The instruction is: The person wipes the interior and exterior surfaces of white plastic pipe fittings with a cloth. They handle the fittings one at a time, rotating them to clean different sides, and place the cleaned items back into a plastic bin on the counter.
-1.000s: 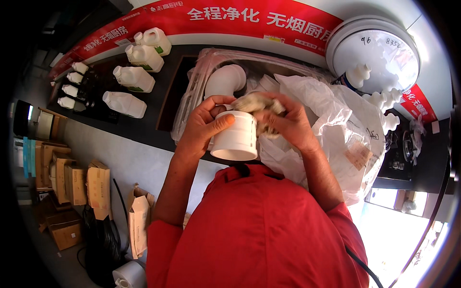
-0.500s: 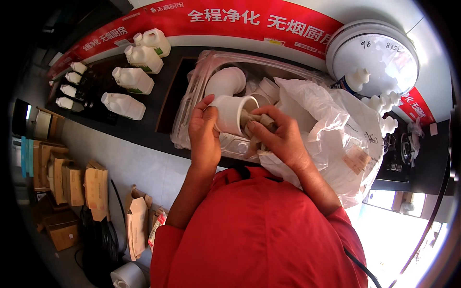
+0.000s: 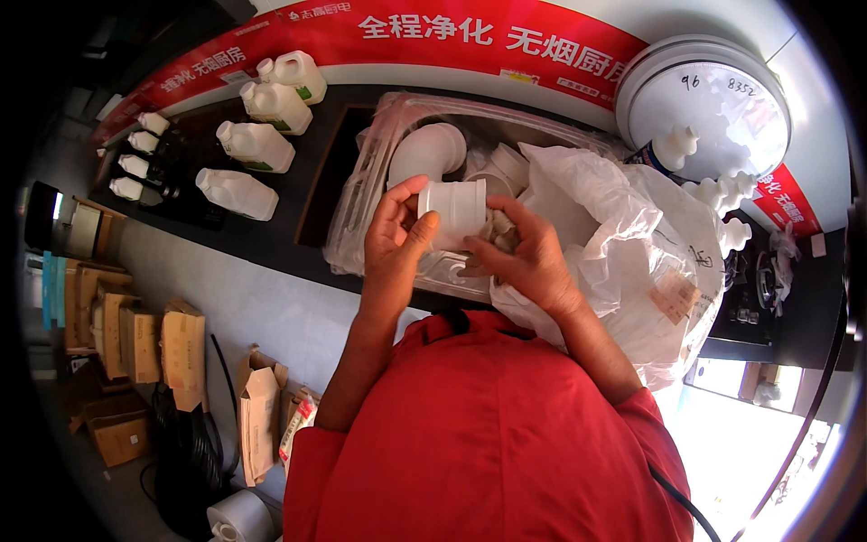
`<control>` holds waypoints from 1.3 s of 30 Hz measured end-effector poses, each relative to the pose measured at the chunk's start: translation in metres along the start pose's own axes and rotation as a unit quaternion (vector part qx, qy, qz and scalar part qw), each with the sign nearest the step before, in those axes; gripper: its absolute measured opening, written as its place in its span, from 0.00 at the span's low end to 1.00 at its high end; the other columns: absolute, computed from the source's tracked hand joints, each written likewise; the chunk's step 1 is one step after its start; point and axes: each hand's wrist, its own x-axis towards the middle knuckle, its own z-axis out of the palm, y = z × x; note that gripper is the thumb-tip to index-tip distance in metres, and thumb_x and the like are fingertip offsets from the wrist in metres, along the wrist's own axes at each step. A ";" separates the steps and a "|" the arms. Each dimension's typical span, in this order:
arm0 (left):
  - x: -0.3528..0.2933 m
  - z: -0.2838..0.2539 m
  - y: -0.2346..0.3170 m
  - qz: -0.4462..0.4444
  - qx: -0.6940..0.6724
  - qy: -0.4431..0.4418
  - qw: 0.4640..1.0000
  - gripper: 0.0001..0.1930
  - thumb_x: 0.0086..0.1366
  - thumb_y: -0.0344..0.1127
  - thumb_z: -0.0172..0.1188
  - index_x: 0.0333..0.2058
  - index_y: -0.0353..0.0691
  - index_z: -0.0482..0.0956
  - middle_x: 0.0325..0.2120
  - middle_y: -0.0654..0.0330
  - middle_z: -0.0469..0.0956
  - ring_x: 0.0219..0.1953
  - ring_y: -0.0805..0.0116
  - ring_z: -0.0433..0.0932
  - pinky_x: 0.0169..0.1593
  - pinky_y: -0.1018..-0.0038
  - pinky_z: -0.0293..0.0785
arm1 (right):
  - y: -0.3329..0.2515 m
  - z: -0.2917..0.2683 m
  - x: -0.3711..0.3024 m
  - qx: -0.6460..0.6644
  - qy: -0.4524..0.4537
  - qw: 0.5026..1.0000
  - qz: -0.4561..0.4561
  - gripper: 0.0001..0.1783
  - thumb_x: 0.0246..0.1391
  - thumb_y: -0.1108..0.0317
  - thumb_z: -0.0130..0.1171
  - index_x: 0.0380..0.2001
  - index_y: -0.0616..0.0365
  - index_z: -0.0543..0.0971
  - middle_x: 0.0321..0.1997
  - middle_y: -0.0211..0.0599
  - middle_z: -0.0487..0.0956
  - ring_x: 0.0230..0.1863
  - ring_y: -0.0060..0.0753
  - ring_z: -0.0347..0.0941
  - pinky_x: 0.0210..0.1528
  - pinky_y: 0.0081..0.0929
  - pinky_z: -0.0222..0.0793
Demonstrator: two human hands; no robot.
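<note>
Between my hands is a short white plastic pipe coupling [image 3: 453, 213], held up over the sink [image 3: 361, 203]. My left hand [image 3: 395, 239] grips its left end, with the thumb along the near side. My right hand [image 3: 526, 250] is at the other end, its fingers closed on a crumpled beige cloth [image 3: 498, 231] that lies against the coupling's rim. A white pipe elbow [image 3: 429, 152] rests in the sink just beyond my left hand. Beside it are more white pipe fittings [image 3: 508, 169], partly covered by a big white plastic bag [image 3: 623, 235].
White jugs [image 3: 256, 144] stand on the dark counter [image 3: 316, 117] to the left. Large round white lids [image 3: 704, 113] lean on the wall at the right, with white bottles [image 3: 722, 191] before them. Cardboard boxes [image 3: 183, 352] and a black coiled hose [image 3: 185, 461] lie on the floor.
The coupling has turned: its open end faced right toward me, and now its side shows. My right hand with the cloth has come out from the opening to the rim.
</note>
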 end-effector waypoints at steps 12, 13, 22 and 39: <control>-0.011 0.006 -0.007 0.118 0.080 -0.049 0.989 0.42 0.54 0.50 0.67 0.61 0.39 0.56 0.52 0.57 0.62 0.50 0.67 0.67 0.53 0.71 0.66 | -0.013 -0.010 -0.003 0.239 -0.071 0.967 0.043 0.20 0.50 0.68 0.66 0.46 0.62 0.73 0.34 0.27 0.77 0.34 0.16 0.72 0.36 0.18 0.70; -0.009 0.007 -0.005 0.103 0.081 -0.039 0.991 0.41 0.55 0.51 0.66 0.61 0.39 0.57 0.51 0.57 0.63 0.50 0.67 0.67 0.52 0.71 0.66 | -0.014 -0.009 -0.005 0.211 -0.089 0.973 0.029 0.21 0.49 0.69 0.66 0.46 0.61 0.74 0.34 0.28 0.77 0.34 0.18 0.73 0.37 0.19 0.70; -0.001 0.000 -0.012 -0.257 -0.263 -0.011 0.930 0.28 0.66 0.51 0.53 0.56 0.37 0.64 0.49 0.54 0.70 0.50 0.64 0.72 0.49 0.66 0.72 | 0.013 -0.004 0.000 -0.302 -0.032 0.911 -0.280 0.26 0.38 0.73 0.67 0.45 0.54 0.74 0.41 0.39 0.76 0.41 0.46 0.72 0.41 0.35 0.72; 0.000 -0.005 -0.009 -0.100 -0.103 -0.042 0.989 0.31 0.63 0.47 0.53 0.61 0.37 0.60 0.53 0.55 0.66 0.53 0.66 0.68 0.54 0.69 0.66 | 0.005 0.002 -0.002 -0.210 -0.023 0.937 -0.277 0.21 0.42 0.72 0.66 0.42 0.57 0.74 0.37 0.41 0.76 0.35 0.46 0.74 0.38 0.33 0.72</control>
